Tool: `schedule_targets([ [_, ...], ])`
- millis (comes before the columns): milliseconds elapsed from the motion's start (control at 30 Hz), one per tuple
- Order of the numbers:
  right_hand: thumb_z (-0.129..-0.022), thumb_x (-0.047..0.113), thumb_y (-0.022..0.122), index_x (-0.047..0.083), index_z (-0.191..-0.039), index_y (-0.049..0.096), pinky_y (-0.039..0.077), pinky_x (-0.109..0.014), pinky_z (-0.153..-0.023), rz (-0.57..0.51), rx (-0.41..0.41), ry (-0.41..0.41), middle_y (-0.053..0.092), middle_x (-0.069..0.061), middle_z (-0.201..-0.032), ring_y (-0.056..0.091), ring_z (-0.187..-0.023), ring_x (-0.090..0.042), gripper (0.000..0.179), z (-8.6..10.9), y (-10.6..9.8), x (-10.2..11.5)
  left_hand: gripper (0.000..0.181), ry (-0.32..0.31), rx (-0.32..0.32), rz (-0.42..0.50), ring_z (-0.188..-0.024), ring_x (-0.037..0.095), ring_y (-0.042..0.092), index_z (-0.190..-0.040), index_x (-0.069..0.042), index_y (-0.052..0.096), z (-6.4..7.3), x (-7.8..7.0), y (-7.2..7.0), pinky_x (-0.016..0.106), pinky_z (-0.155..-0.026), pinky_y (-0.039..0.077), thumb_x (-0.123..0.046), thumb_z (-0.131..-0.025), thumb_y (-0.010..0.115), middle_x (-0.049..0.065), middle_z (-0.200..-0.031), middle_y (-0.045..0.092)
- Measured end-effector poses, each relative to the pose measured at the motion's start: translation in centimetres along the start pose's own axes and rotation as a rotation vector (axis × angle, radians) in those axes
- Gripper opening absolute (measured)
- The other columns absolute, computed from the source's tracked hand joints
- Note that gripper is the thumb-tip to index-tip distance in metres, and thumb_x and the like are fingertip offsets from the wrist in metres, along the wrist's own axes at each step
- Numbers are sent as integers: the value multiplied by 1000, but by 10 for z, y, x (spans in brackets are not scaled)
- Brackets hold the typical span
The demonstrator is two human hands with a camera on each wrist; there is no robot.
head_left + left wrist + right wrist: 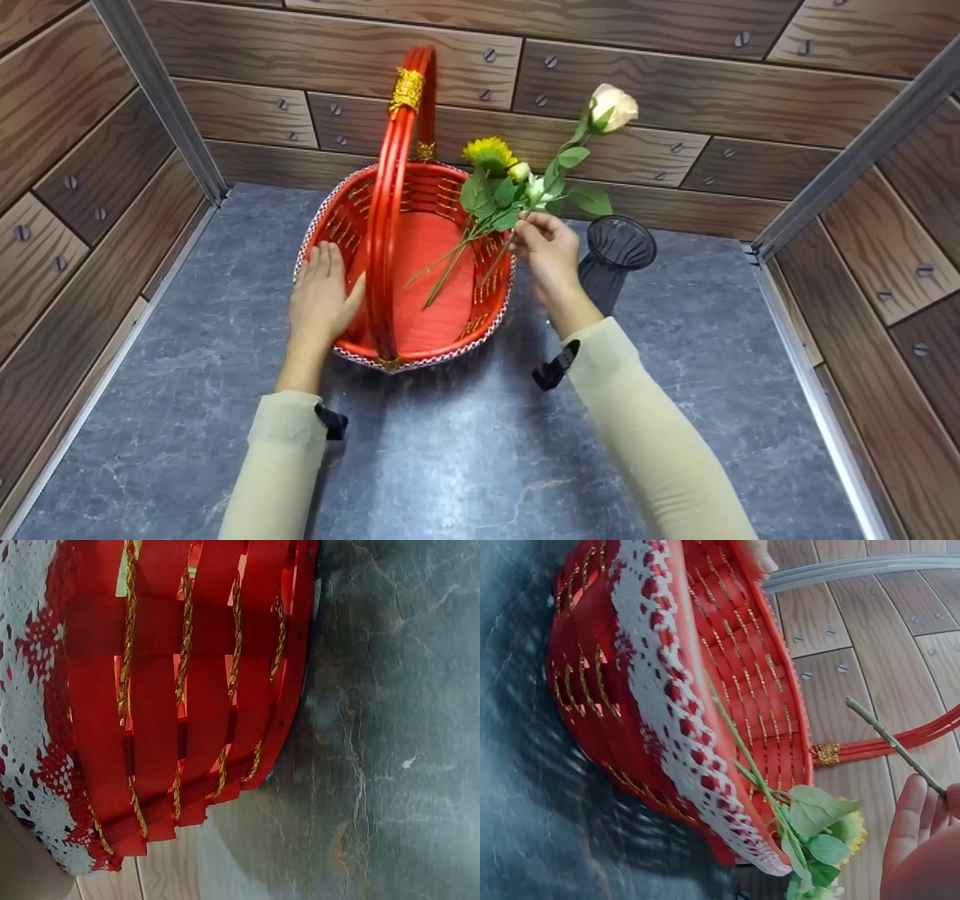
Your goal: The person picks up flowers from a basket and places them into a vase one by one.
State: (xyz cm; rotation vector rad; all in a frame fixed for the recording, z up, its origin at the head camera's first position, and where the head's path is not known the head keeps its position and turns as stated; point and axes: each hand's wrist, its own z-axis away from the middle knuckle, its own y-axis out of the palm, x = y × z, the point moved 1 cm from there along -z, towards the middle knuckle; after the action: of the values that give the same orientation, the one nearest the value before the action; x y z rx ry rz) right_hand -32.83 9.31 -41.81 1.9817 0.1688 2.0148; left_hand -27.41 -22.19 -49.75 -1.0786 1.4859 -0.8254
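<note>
A red woven basket (427, 351) with a tall arched handle and white lace trim stands on the grey surface. My left hand (319, 296) rests on its left rim, fingers straight and thumb spread inside. Over the right rim, my right hand (551, 255) pinches the stem of a cream rose (615, 109), its bloom pointing up and away. In the right wrist view the cut end of the rose stem (889, 736) shows beyond the fingers. A yellow flower (491, 152) and small whitish blooms (535, 189) lean on the basket's far right rim, stems inside.
A dark ribbed vase (619, 251) stands right of the basket, partly behind my right hand and wrist. Wood-patterned panels (615, 67) with metal edge strips (154, 90) enclose the back and both sides. The basket handle (386, 195) arches high between my hands.
</note>
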Motion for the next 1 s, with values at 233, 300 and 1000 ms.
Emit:
schedule_targets([
  [233,-93,-5,60,-2,-100,61,59,-24,-63,-21,-27,31,66,-8,-93,64,-70,-15,8,2,-11,12,76,-3,2,8,-151,41,17,-153,9,25,1,1,2,50,-124,12,-47,-103,39,28,-160,24],
  [300,-93,-4,60,0,-98,60,59,-24,-63,-45,-35,51,65,-7,-91,65,-70,-15,6,4,-14,15,76,-10,3,9,-151,41,17,-153,9,25,1,2,1,51,-124,12,-47,-103,39,28,-160,24],
  [1000,-92,-6,59,1,-95,60,60,-24,-63,-174,-64,21,64,-3,-81,65,-66,-12,8,15,-44,55,76,-1,25,9,-152,42,14,-154,9,22,2,1,-1,51,-124,11,-45,-103,38,28,-161,21],
])
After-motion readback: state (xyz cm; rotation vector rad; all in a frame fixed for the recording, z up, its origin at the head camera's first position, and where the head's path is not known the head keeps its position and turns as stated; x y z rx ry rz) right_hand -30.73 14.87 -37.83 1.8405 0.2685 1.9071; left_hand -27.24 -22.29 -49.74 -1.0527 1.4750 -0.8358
